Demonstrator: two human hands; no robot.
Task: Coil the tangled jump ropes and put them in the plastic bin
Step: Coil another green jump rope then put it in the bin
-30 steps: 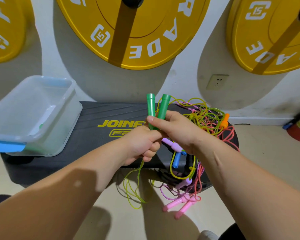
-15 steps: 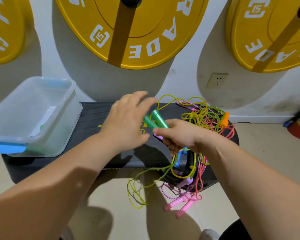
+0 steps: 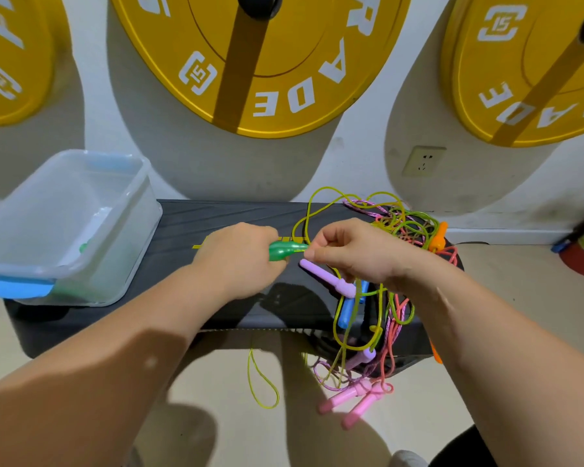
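A clear bin (image 3: pixel 139 197) sits on the left end of the black worktop (image 3: pixel 216 214), close to the wall, with something green showing dimly through its side, though what it is I cannot tell; the left hand (image 3: pixel 240 261) lies over the middle of the worktop, its grip closed round the two green handles (image 3: pixel 284 250), which lie side by side and stick out toward the right; the lime rope (image 3: pixel 303 252) leaves their tips, and there the right hand (image 3: pixel 358 251) has its grip pinched on it, thumb against forefinger, the other fingers curled; the rope arcs up and back into the tangle (image 3: pixel 405 220) heaped on the right end of the worktop, and a loop of it hangs below the front edge, over the floor (image 3: pixel 223 382); just below the right hand lies a purple handle (image 3: pixel 327 278), with a blue handle (image 3: pixel 346 311) beside it near the front edge; two pink handles (image 3: pixel 351 399) rest on the floor below; an orange handle (image 3: pixel 439 235) stands at the far right of the tangle; a yellow plate (image 3: pixel 536 79) hangs on the wall above it.
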